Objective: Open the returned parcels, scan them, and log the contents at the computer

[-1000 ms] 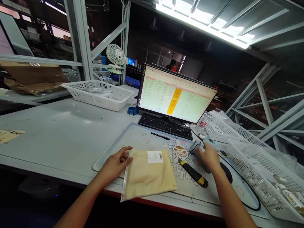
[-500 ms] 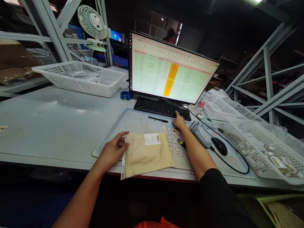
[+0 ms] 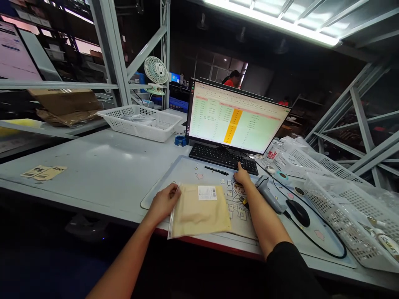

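Observation:
My left hand (image 3: 164,202) pinches the left edge of a flat, pale yellow zip bag (image 3: 201,218) between thumb and fingers. A white barcode label (image 3: 207,193) is stuck near the bag's top. The bag lies partly over the desk mat (image 3: 183,168) and reaches past the desk's front edge. My right hand (image 3: 242,176) holds nothing; its index finger is stretched out onto the right part of the black keyboard (image 3: 218,155), the other fingers curled. Behind the keyboard, a monitor (image 3: 212,112) displays a spreadsheet with an orange column. Beside my right forearm lies a grey handheld scanner (image 3: 268,193).
A black mouse (image 3: 298,213) and a looping cable lie at right, near a white perforated basket (image 3: 339,220) holding bottles. Another white basket (image 3: 140,124) stands at back left. A black pen (image 3: 216,170) lies below the keyboard. A person (image 3: 233,79) is in the background.
My view has tilted up and shifted left, so the desk sits lower and further right. The outlined spreadsheet cell is now further left. Both hands keep their places at the bag and keyboard.

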Motion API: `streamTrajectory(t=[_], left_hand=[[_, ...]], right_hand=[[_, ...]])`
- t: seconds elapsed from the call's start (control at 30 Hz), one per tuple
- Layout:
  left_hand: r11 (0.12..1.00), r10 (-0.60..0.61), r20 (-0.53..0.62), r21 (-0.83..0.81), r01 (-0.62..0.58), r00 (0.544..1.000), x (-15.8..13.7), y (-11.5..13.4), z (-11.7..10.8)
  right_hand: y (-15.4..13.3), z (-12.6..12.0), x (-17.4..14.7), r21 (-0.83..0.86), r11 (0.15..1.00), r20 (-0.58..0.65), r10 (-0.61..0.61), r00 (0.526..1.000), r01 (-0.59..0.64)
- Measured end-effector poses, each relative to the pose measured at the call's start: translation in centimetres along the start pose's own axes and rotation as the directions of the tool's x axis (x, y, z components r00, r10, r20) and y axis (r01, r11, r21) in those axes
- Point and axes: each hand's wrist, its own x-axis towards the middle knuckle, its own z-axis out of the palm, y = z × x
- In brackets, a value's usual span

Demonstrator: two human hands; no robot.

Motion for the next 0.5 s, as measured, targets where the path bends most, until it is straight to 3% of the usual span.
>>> streamTrajectory(t=[0.17,0.23,0.3,0.37,0.5], left_hand=[[0.976,0.116,-0.245,-0.151,-0.156,0.963,-2.0,0.9,-0.4],[0.962,0.161,-0.283,-0.169,-0.214,0.946,-3.3,1.3,-0.4],[0.952,0.224,-0.27,-0.142,-0.269,0.936,-5.2,1.8,-0.3],[0.931,0.33,-0.229,-0.081,-0.356,0.916,-7.5,2.6,0.0],[0.809,0.585,-0.047,-0.032,-0.587,0.809,-12.1,5.6,1.1]], right_hand=[[-2.3,-1.3,-6.2,0.177,0.961,0.005,-0.217,0.976,0.213],[-3.0,-1.8,-10.2,0.27,0.884,0.011,-0.398,0.917,0.381],[-3.0,-2.3,-14.8,0.353,0.746,0.028,-0.612,0.79,0.565],[-2.5,-2.7,-19.9,0.344,0.659,0.088,-0.732,0.675,0.669],[-1.5,-3.0,-29.2,0.181,0.728,0.371,-0.674,0.639,0.662]])
